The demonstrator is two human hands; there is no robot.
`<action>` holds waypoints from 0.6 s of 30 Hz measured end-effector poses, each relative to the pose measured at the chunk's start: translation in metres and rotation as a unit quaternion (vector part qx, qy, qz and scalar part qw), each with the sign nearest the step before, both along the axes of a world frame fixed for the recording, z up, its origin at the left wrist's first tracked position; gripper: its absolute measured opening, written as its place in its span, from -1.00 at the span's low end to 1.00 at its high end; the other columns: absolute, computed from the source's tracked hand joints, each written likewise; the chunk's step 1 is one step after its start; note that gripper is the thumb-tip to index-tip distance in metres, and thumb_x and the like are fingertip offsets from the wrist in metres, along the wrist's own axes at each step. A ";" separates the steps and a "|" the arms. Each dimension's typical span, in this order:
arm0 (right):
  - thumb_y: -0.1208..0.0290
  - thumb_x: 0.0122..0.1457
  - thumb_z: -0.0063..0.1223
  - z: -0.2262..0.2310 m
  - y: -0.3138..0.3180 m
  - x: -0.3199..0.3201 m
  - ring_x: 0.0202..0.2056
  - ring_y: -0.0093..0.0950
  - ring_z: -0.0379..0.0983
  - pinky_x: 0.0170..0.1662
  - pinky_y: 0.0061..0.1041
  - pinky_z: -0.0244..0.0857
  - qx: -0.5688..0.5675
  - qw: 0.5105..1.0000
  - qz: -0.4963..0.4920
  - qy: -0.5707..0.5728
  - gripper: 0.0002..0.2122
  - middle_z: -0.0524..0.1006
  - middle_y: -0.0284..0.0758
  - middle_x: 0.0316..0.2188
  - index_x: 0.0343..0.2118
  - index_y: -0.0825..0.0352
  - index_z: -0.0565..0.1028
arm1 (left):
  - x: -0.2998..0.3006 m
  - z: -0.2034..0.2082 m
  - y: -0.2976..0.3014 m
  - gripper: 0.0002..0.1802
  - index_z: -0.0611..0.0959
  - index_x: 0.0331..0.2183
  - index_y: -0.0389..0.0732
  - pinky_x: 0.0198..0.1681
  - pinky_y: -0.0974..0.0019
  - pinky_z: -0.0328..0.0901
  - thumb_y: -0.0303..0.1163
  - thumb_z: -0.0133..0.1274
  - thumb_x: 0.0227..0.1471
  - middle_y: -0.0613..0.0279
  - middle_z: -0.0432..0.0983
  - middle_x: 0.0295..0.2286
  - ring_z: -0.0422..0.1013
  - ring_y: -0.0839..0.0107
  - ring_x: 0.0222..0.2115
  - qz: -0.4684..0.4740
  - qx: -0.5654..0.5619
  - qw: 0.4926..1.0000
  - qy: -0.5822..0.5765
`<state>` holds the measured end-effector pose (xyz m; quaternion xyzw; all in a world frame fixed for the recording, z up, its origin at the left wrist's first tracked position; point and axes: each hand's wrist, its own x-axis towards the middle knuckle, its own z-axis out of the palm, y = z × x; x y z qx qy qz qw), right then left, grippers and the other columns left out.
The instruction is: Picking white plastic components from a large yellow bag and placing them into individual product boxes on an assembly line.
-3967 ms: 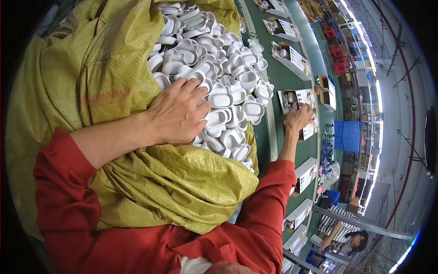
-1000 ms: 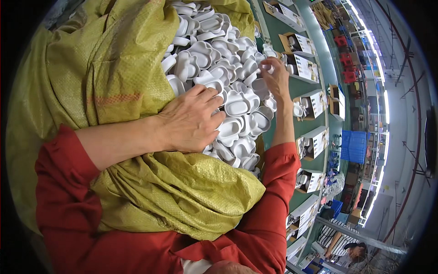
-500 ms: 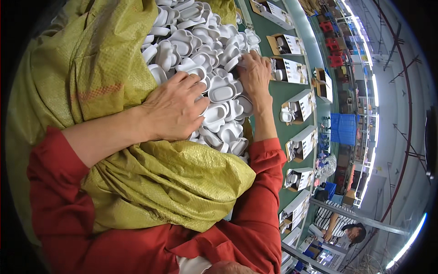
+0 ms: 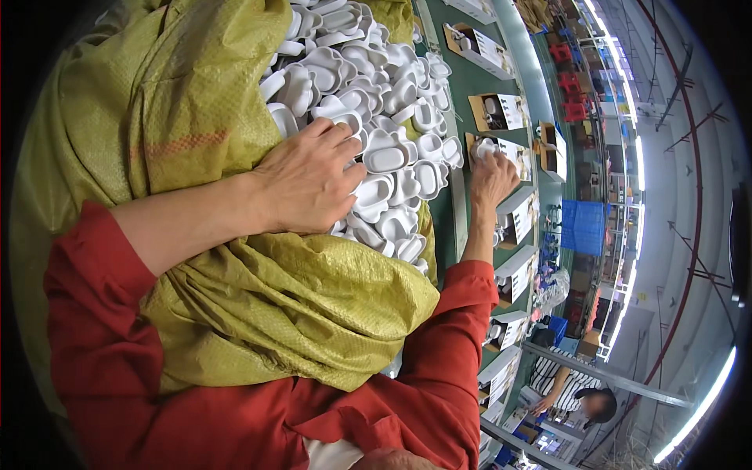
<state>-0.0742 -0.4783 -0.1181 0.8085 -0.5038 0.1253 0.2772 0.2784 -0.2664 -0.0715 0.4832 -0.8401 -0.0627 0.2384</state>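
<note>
A heap of white, shallow, wavy-edged plastic trays (image 4: 386,157) fills the mouth of a yellow-green woven sack (image 4: 313,301). My left hand (image 4: 309,176) rests at the heap's near left edge, its fingers curved and apart, touching the trays; I see nothing gripped in it. Over on the right, my right hand (image 4: 495,178) pinches a white plastic piece (image 4: 484,147) at the mouth of an open carton (image 4: 513,153) on the green conveyor. The fingers partly cover that piece, and the carton's inside is mostly hidden.
Several open cartons with white parts line the green conveyor belt (image 4: 462,102); one carton (image 4: 553,150) stands apart on its far side. Blue crates (image 4: 583,227) and red stools (image 4: 574,84) lie beyond. A metal rail (image 4: 619,377) crosses before a co-worker in stripes (image 4: 560,376).
My right hand has moved right from the heap's edge to a carton, bringing a white piece. The cartons have shifted toward me along the conveyor. My left hand has barely moved.
</note>
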 end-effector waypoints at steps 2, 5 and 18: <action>0.35 0.10 0.06 -0.002 0.009 -0.010 -0.05 -0.24 0.41 0.00 -0.21 0.13 -0.009 0.997 -0.066 -0.025 -0.83 0.59 -0.30 -0.16 -0.30 0.22 0.64 | 0.000 0.002 0.000 -0.67 0.61 -0.36 -0.30 0.08 0.06 0.18 -0.23 0.19 -0.10 -0.05 0.47 -0.15 0.34 0.06 -0.02 0.001 0.001 1.000 -0.006; 0.41 0.08 0.06 0.003 0.017 -0.022 -0.02 -0.22 0.40 0.02 -0.20 0.13 -0.008 0.991 -0.126 -0.039 -0.79 0.59 -0.26 -0.15 -0.24 0.24 0.65 | -0.001 0.003 0.000 -0.66 0.62 -0.34 -0.31 0.08 0.06 0.18 -0.23 0.18 -0.10 -0.05 0.47 -0.15 0.35 0.07 -0.02 -0.008 0.015 1.000 -0.001; 0.49 0.15 0.15 -0.002 0.045 0.030 -0.09 -0.12 0.46 -0.05 -0.20 0.29 0.227 0.927 0.137 -0.266 -0.87 0.53 -0.16 -0.10 -0.25 0.32 0.52 | -0.004 0.001 -0.001 -0.64 0.64 -0.30 -0.31 0.07 0.04 0.19 -0.25 0.18 -0.12 -0.04 0.47 -0.14 0.34 0.06 -0.03 -0.007 -0.014 1.000 0.005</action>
